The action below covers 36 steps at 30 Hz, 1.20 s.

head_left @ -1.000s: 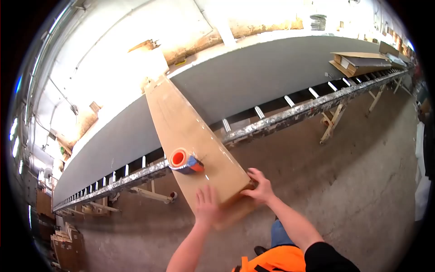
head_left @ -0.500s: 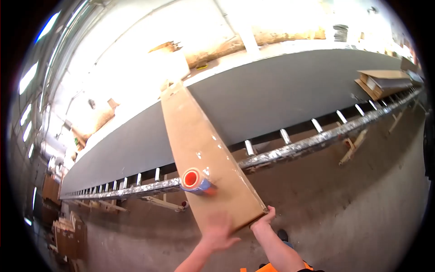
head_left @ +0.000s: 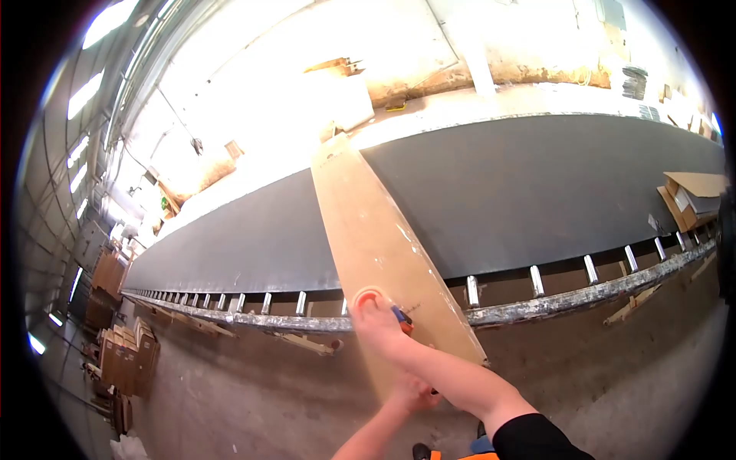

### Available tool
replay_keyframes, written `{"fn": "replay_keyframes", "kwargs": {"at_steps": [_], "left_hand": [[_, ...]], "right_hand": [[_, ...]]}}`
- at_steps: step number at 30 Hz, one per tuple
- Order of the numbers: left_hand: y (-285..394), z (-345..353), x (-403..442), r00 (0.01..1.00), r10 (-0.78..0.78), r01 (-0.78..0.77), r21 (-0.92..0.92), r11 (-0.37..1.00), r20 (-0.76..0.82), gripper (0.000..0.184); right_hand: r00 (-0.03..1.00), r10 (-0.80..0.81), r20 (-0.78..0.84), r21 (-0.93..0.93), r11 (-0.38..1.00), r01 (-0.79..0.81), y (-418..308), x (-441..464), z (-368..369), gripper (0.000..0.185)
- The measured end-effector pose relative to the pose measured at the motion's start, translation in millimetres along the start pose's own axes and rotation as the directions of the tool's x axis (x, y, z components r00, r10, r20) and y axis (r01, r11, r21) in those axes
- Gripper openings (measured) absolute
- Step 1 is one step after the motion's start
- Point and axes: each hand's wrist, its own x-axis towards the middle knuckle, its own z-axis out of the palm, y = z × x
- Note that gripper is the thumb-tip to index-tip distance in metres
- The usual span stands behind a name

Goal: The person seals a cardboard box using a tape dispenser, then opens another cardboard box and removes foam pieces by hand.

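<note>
The right hand (head_left: 377, 325) is gripping the tape dispenser (head_left: 403, 319) on the long carton (head_left: 376, 230), whose top is looking closed as it is lying across the conveyor (head_left: 514, 195), while the left hand (head_left: 412, 394) is resting near its closer end (I'm not making out that hand's grip, or whether that end is sealed).

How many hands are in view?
2: the right hand on the tape dispenser, the left hand at the near end of the long box. No others show.
</note>
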Motion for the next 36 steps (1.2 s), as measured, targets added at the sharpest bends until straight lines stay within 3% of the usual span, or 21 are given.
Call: {"fn": "replay_keyframes", "kwargs": {"at_steps": [1, 3, 4, 6, 7, 9, 10, 11, 12, 13, 15, 18, 21, 22, 23, 25, 28, 29, 31, 32, 36], "left_hand": [[-2, -1, 1, 1.000, 0.016, -0.016, 0.041, 0.999, 0.005, 0.072], [-1, -7, -3, 0.999, 0.042, -0.043, 0.104, 0.994, 0.017, 0.075], [1, -14, -3, 0.998, 0.002, -0.011, 0.130, 0.991, 0.068, 0.085], [3, -15, -3, 0.998, -0.017, 0.009, 0.146, 0.989, 0.055, 0.090], [1, -16, -6, 0.998, -0.016, 0.006, 0.158, 0.987, 0.056, 0.092], [-6, -13, -8, 0.995, -0.005, -0.011, 0.163, 0.986, 0.095, 0.098], [-7, -14, -8, 0.995, -0.001, -0.018, 0.190, 0.982, 0.096, 0.098], [-9, -15, -9, 0.995, 0.000, -0.022, 0.218, 0.976, 0.101, 0.098], [-9, -18, -10, 0.994, -0.010, -0.013, 0.202, 0.979, 0.113, 0.097], [-8, -21, -10, 0.991, -0.018, -0.007, 0.189, 0.982, 0.130, 0.097], [-10, -26, -13, 0.988, -0.019, -0.009, 0.183, 0.983, 0.152, 0.096], [-14, -25, -12, 0.987, -0.022, -0.009, 0.193, 0.981, 0.160, 0.094], [-16, -31, -15, 0.974, -0.033, -0.013, 0.197, 0.980, 0.225, 0.094], [-17, -33, -15, 0.970, -0.035, -0.011, 0.187, 0.982, 0.239, 0.094], [-18, -34, -16, 0.966, -0.031, -0.014, 0.173, 0.985, 0.256, 0.093], [-22, -30, -18, 0.974, -0.036, -0.011, 0.203, 0.979, 0.225, 0.094], [-28, -31, -18, 0.982, 0.006, -0.049, 0.221, 0.974, 0.190, 0.093], [-28, -34, -18, 0.987, 0.022, -0.058, 0.224, 0.973, 0.160, 0.092], [-24, -45, -15, 0.986, 0.033, -0.070, 0.229, 0.971, 0.162, 0.090], [-24, -43, -17, 0.991, 0.038, -0.065, 0.216, 0.974, 0.129, 0.090], [-31, -43, -24, 0.995, 0.020, -0.040, 0.200, 0.979, 0.100, 0.095]], "right_hand": [[0.992, -0.014, 0.123, -0.089, 0.996, 0.025, 0, 5, 14, 0.032], [0.941, -0.199, 0.274, 0.160, 0.974, 0.159, 29, -3, -12, 0.018], [0.966, -0.215, 0.145, 0.191, 0.964, 0.186, 43, -18, -18, 0.008], [0.948, -0.281, 0.148, 0.132, 0.956, 0.263, 64, -43, -56, 0.008], [0.950, -0.311, -0.010, 0.153, 0.939, 0.309, 72, -55, -62, 0.008], [0.949, -0.174, -0.262, 0.109, 0.972, 0.208, 64, -72, -90, 0.018], [0.928, 0.161, -0.335, 0.218, 0.972, -0.090, 51, -79, -87, 0.025], [0.797, 0.480, -0.366, 0.347, 0.865, -0.362, 37, -84, -83, 0.032], [0.518, 0.838, -0.173, 0.476, 0.532, -0.700, 25, -79, -72, 0.049], [0.333, 0.939, 0.084, 0.587, 0.224, -0.778, 27, -69, -52, 0.063], [0.293, 0.935, 0.202, 0.357, 0.208, -0.910, 28, -45, -26, 0.074], [0.242, 0.869, 0.432, 0.031, 0.254, -0.967, 27, -6, -31, 0.069], [0.249, 0.899, 0.361, 0.239, 0.169, -0.956, 20, -20, -24, 0.060], [0.336, 0.881, 0.332, 0.626, 0.060, -0.777, 33, -42, 0, 0.053], [0.303, 0.878, 0.369, 0.687, -0.038, -0.726, 24, -40, -30, 0.051], [0.375, 0.873, 0.313, 0.890, -0.132, -0.437, 19, -61, -67, 0.056], [0.435, 0.861, 0.264, 0.951, -0.155, -0.269, 8, -106, -126, 0.059], [0.527, 0.821, 0.221, 0.959, -0.083, -0.272, 0, -117, -150, 0.065], [0.498, 0.824, 0.268, 0.953, -0.150, -0.265, -8, -146, -172, 0.080], [0.592, 0.790, 0.156, 0.984, -0.073, -0.162, -8, -157, -177, 0.091], [0.594, 0.804, -0.020, 0.974, 0.148, -0.168, -27, -182, -188, 0.091]]}}
